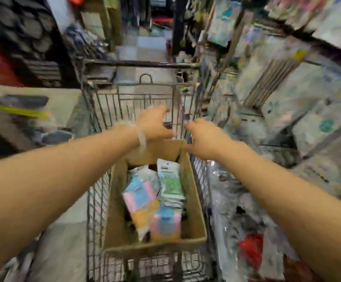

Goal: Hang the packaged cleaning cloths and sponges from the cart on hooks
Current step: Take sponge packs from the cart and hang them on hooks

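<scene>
A wire shopping cart [96, 200] stands in a shop aisle right below me, with an open cardboard box [194, 200] inside it. Packs of pastel sponges [145, 206] and a green cloth pack [170, 184] lie in the box. Both my arms stretch over the cart. My left hand [155, 123] and my right hand [203, 137] hover above the box's far end, close together, fingers spread and loosely bent, holding nothing. The frame is blurred by motion.
Racks of hanging packaged goods [308, 94] crowd the right side close to the cart. A shelf with dark items [27, 110] runs along the left. The tiled aisle floor [145, 49] leads on beyond the cart's far rail [141, 64].
</scene>
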Demonstrator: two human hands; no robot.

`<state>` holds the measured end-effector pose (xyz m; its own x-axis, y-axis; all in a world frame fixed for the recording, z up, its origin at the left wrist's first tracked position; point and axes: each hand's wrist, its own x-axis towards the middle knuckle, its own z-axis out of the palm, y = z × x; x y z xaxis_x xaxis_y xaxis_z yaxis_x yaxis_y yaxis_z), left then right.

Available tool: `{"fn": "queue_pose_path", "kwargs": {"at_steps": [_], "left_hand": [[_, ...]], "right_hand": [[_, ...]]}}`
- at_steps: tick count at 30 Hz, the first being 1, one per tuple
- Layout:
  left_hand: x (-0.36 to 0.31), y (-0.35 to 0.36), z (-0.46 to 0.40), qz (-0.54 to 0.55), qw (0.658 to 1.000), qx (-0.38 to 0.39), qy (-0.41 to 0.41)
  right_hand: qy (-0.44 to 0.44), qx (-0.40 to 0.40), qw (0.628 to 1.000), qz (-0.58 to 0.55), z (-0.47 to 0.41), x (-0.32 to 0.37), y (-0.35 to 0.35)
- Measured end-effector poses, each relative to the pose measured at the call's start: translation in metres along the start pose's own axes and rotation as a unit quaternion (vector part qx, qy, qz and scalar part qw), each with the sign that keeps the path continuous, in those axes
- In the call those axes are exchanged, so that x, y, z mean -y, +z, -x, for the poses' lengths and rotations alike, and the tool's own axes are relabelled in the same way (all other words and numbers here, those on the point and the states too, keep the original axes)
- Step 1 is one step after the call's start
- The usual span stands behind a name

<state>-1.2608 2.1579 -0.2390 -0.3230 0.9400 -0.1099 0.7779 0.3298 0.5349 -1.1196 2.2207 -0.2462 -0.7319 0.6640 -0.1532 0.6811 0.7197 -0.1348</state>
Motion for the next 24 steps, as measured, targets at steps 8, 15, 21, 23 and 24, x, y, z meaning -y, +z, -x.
{"fn": "queue_pose_path", "kwargs": {"at_steps": [8,15,21,23,24], "left_hand": [[0.141,0.115,0.042,0.199,0.942,0.066,-0.261],[0.193,0.220,0.036,0.206,0.886,0.180,-0.375],[0.207,0.254,0.037,0.167,0.885,0.241,-0.362],[0.211,0.255,0.039,0.183,0.877,0.226,-0.382],[0.214,0.255,0.039,0.200,0.869,0.207,-0.402]], "right_hand": [[0.073,0.236,0.961,-0.123,-0.008,0.013,0.204],[0.129,0.304,0.935,-0.129,-0.001,-0.011,0.306],[0.080,0.302,0.950,-0.016,-0.016,-0.021,0.323],[0.058,0.306,0.946,-0.088,-0.031,-0.019,0.314],[0.056,0.304,0.938,-0.154,-0.041,-0.018,0.307]]}}
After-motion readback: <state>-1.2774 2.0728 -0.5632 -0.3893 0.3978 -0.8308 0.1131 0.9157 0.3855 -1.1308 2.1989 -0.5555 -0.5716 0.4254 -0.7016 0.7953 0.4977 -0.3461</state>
